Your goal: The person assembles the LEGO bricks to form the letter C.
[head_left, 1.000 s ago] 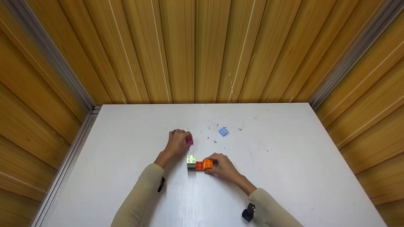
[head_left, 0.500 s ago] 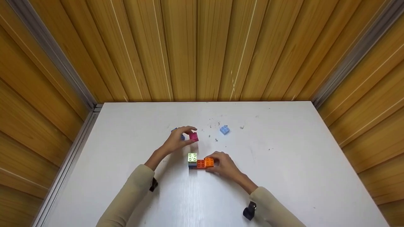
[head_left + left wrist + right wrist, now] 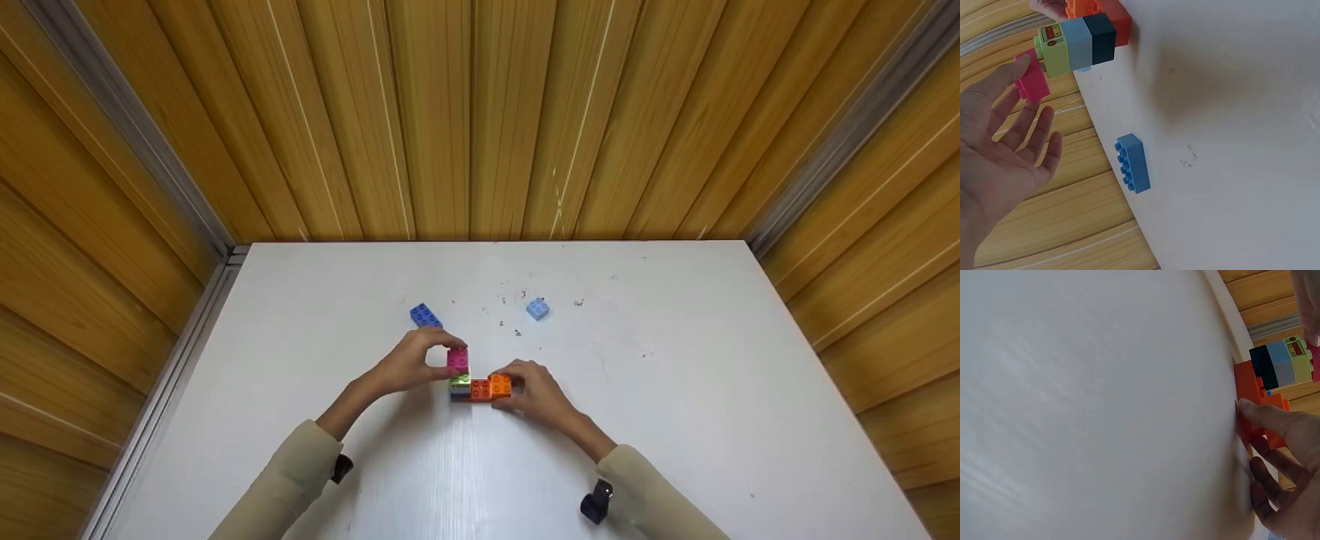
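Observation:
Between thumb and fingers, my left hand point(image 3: 409, 363) pinches a pink brick point(image 3: 1033, 79) right at the top of a light green brick point(image 3: 1055, 54). Whether its studs are pressed in, I cannot tell. The green brick, bearing a printed picture, tops a grey-blue brick point(image 3: 1077, 44) and a black brick point(image 3: 1100, 38). That stack stands on the left end of a red-orange brick point(image 3: 1247, 385). An orange brick point(image 3: 500, 385) sits on its right end. My right hand point(image 3: 541, 396) grips this end, thumb on the near side and fingers behind.
A blue brick point(image 3: 425, 316) lies behind my left hand. Farther right is a light blue brick point(image 3: 538, 308). Small dark marks dot the white table point(image 3: 675, 360), and wood-look panels point(image 3: 495, 120) rise along its back and sides.
My left hand has lifted the pink brick from the table and brought it toward me onto the stack's top, uncovering the blue brick. My right hand has kept its grip in place.

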Available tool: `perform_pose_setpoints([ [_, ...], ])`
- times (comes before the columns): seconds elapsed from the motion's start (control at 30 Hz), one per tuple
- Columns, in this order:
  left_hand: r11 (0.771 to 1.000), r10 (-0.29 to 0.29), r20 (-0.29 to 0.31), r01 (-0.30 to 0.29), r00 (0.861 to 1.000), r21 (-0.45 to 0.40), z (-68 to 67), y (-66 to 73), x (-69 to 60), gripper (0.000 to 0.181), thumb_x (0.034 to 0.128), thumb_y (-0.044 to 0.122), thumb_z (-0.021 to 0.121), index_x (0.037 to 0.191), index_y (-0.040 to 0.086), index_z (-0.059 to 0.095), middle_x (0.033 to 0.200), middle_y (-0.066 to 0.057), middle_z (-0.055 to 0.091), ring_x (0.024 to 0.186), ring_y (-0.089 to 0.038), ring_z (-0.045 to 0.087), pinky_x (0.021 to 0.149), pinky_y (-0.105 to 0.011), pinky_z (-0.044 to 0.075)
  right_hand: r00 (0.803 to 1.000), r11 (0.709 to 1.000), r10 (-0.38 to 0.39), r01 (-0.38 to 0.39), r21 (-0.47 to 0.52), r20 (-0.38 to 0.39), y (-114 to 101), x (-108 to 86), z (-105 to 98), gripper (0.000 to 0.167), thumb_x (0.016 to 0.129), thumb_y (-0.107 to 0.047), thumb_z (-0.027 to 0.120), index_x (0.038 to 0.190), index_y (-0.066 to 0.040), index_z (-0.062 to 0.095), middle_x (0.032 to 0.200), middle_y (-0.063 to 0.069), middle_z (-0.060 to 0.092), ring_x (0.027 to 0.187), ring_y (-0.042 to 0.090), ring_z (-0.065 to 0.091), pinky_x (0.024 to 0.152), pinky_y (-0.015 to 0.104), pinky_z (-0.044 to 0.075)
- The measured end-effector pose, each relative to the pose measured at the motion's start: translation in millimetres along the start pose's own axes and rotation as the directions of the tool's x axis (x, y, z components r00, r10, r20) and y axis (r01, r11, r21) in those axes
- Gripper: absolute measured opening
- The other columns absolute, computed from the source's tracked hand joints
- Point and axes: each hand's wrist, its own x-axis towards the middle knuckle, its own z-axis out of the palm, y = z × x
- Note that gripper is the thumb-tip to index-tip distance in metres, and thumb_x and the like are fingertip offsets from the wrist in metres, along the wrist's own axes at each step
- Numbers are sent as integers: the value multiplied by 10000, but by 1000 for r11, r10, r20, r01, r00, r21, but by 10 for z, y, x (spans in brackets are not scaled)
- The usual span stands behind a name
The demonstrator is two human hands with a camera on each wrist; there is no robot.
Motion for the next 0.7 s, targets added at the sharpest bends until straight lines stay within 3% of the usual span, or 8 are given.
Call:
perform_pose_setpoints([
  [0.2,999,-15,29,16,999,-48,37,6,-32,385,890,176,796,1240,35,719,1179,-91,759,1095,-274,668,1012,-565,484,1000,1000,1,-1,-4,3,-9,-2,-1,383,784,-190,883,1138,-99,768,1057,37,741,981,170,594,912,354,431],
  [0.33,1000,-10,43,11,999,-24,37,11,-56,377,887,184,801,1235,57,731,1135,-66,771,1038,-244,667,978,-490,489,1000,1000,-1,1,-9,2,-8,-10,1,379,787,-189,880,1138,-99,768,1056,36,741,980,169,600,917,363,439],
  [0.5,1000,-19,55,20,998,-22,34,4,-80,370,876,172,810,1225,72,742,1092,-72,768,1024,-299,657,955,-523,483,1000,1000,-6,6,-5,-3,-8,-10,12,376,783,-178,881,1133,-98,767,1057,38,740,980,179,597,907,354,430],
  [0.7,998,-32,9,33,999,-60,110,8,-97,372,845,130,834,1202,64,754,1085,-79,781,1013,-266,687,954,-539,510,1000,1000,-15,15,0,-14,-1,-44,19,387,770,-159,885,1131,-90,764,1041,41,745,967,182,610,897,337,435],
])
